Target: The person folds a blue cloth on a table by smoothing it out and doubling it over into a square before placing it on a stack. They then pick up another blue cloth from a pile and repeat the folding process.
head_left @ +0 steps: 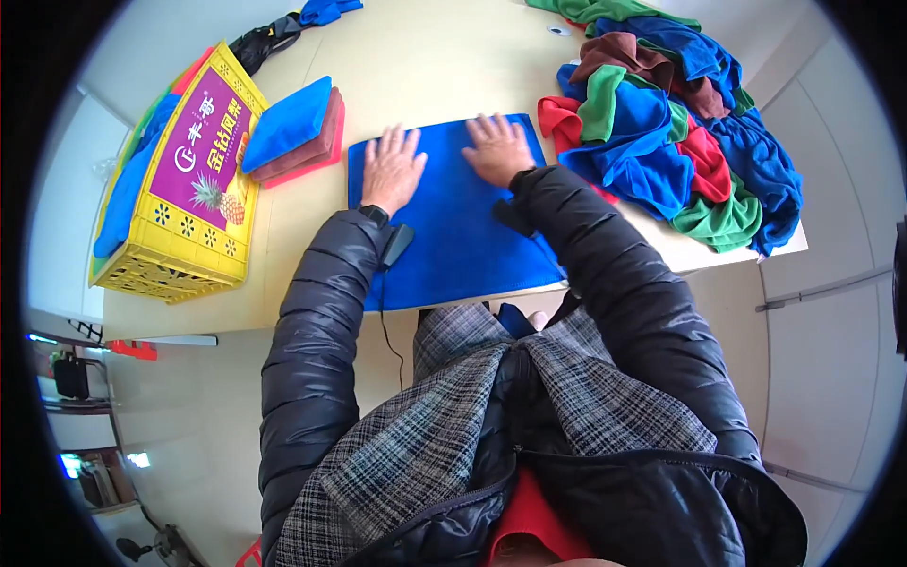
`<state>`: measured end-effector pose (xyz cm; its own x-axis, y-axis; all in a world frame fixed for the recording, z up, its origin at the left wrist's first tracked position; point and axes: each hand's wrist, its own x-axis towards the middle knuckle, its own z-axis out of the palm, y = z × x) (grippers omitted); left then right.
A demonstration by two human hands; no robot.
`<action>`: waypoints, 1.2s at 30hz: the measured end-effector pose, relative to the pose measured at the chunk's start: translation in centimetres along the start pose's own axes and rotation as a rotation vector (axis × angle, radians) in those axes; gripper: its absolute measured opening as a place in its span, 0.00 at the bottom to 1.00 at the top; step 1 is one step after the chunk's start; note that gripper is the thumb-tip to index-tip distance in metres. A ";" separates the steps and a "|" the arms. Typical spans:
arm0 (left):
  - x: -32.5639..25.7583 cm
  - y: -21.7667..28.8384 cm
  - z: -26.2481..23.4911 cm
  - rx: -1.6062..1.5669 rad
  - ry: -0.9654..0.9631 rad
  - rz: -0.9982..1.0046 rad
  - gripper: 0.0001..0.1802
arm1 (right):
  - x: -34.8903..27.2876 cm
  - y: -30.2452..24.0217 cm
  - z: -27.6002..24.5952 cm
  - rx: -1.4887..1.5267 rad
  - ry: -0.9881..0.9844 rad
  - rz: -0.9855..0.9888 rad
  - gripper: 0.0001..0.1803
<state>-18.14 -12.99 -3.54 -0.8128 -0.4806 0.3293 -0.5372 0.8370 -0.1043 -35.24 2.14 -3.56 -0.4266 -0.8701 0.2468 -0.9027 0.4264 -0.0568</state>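
Note:
A blue cloth (453, 236) lies spread flat on the table, its near edge reaching the table's front edge. My left hand (394, 170) rests palm down on its far left part, fingers stretched out. Toward the far right corner of the same cloth, my right hand (499, 149) presses flat with its fingers apart. Neither hand holds anything. Left of the cloth sits a neat stack of folded cloths (293, 132), blue on top with brown and red below.
A yellow plastic crate (142, 269) with cloths in it stands at the table's left end. Loose blue, green, red and brown cloths (652, 132) are heaped on the right. Dark straps (265, 42) lie at the far left. A thin cable (387, 340) hangs below my left wrist.

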 end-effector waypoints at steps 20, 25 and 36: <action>-2.3 -3.9 1.6 -0.013 -0.032 -0.133 0.34 | -3.6 6.6 0.3 0.051 -0.021 0.156 0.38; -10.0 3.1 -3.9 -0.048 -0.099 0.060 0.34 | -12.4 -4.0 -4.0 0.101 -0.029 -0.050 0.36; -17.7 0.6 -5.2 -0.215 -0.060 -0.009 0.34 | -18.7 1.4 -3.9 0.117 0.059 0.032 0.34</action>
<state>-2.96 -2.62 -4.57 -0.8234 -0.4979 0.2722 -0.4894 0.8659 0.1036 -28.31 19.97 -4.53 -0.4544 -0.8391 0.2991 -0.8905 0.4190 -0.1774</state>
